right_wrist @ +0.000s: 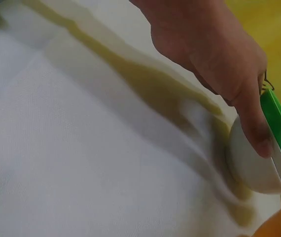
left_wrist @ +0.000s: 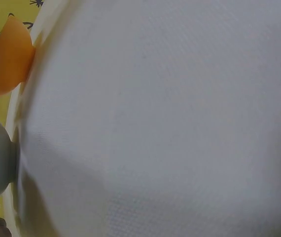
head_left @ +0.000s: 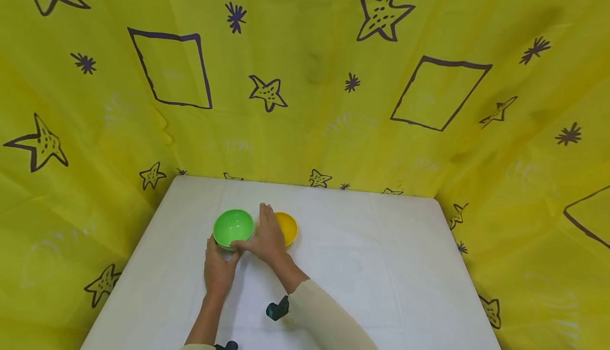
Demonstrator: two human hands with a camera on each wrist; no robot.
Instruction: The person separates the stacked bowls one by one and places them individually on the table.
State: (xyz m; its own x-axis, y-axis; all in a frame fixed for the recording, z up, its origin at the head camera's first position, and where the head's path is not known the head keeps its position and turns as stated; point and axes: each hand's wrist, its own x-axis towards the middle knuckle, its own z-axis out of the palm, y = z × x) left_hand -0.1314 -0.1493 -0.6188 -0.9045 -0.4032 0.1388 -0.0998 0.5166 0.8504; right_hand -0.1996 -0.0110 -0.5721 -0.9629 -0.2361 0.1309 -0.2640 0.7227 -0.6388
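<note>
A green bowl (head_left: 233, 227) sits nested on top of a white bowl (right_wrist: 254, 163) at the left of the table. My left hand (head_left: 220, 270) holds this stack from the left and front, its thumb (right_wrist: 256, 128) against the white side. Over the stack's right side, my right hand (head_left: 268, 240) has its thumb at the green bowl's front rim, with the other fingers straight and pointing away. Those fingers stand between the stack and a yellow-orange bowl (head_left: 288, 228), which the right hand partly covers. In the left wrist view the orange bowl (left_wrist: 11, 59) appears tilted by the camera angle.
A white cloth (head_left: 362, 265) covers the table. Yellow curtains (head_left: 305, 48) with drawn stars and squares surround its back and sides. Dark devices, one of them the right wrist camera (head_left: 278, 308), are worn at the wrists.
</note>
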